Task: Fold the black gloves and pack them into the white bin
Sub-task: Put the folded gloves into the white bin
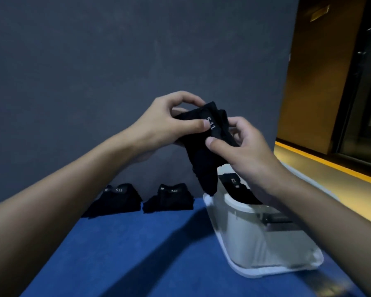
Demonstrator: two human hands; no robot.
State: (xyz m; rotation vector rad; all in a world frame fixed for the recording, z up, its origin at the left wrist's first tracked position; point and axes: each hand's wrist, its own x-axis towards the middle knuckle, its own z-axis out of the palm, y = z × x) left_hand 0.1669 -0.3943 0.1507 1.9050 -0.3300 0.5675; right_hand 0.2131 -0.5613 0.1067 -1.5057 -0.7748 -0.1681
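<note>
Black and marked 5.11, the held glove (pixel 204 151) hangs over the far rim of the white bin (pixel 255 243), pinched in the grip of both the left hand (pixel 169 123) and the right hand (pixel 242 151), apparently mid-fold, while one packed glove (pixel 238 189) lies inside and two folded gloves (pixel 118 198) (pixel 169 199) wait on the blue table (pixel 137 254).

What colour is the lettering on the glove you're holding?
White, reading "5.11" on the black held glove; the head view, the only one, shows it clearly.
</note>
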